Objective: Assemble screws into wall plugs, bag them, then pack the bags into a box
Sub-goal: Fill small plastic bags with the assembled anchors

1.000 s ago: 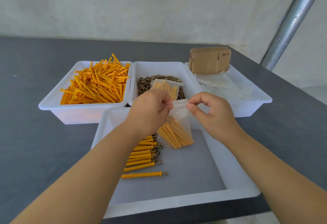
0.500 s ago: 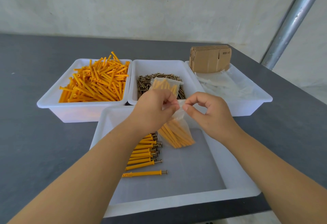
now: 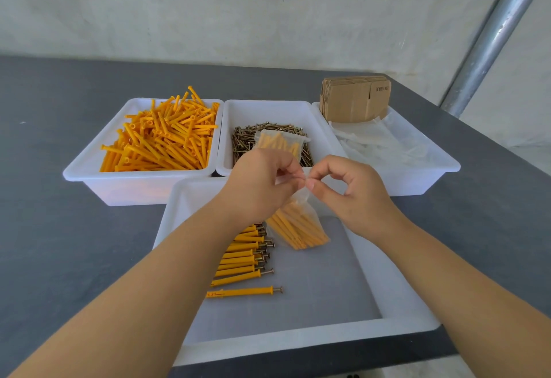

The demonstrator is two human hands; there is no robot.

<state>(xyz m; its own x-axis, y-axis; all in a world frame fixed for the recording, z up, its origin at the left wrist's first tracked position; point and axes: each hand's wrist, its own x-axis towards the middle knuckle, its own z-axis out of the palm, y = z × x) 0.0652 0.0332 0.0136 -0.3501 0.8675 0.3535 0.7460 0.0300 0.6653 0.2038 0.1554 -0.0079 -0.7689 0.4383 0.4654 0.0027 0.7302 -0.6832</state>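
- Clear plastic, thin and crinkly: the bag of orange plugs hangs just below both hands, its bottom over the near tray.
- The left hand pinches the bag's mouth between thumb and curled fingers; the right hand pinches the same edge from the other side, fingertips nearly meeting.
- This looks to me like the sealing step. To do it well, I would keep the two lips of the mouth lined up flat, press from one end and run along to the other, and let the weight of the plugs pull the film straight.
- The risk, as I judge it, is a plug end or screw head caught in the seal, or a sharp tip pricking the film if squeezed too low.
- Beneath the left wrist lies a row of assembled plugs with screws in them, waiting.
- Beyond the hands, another filled bag rests on the screws; loose plugs sit beyond and left, flat cardboard boxes and spare bags beyond and right.
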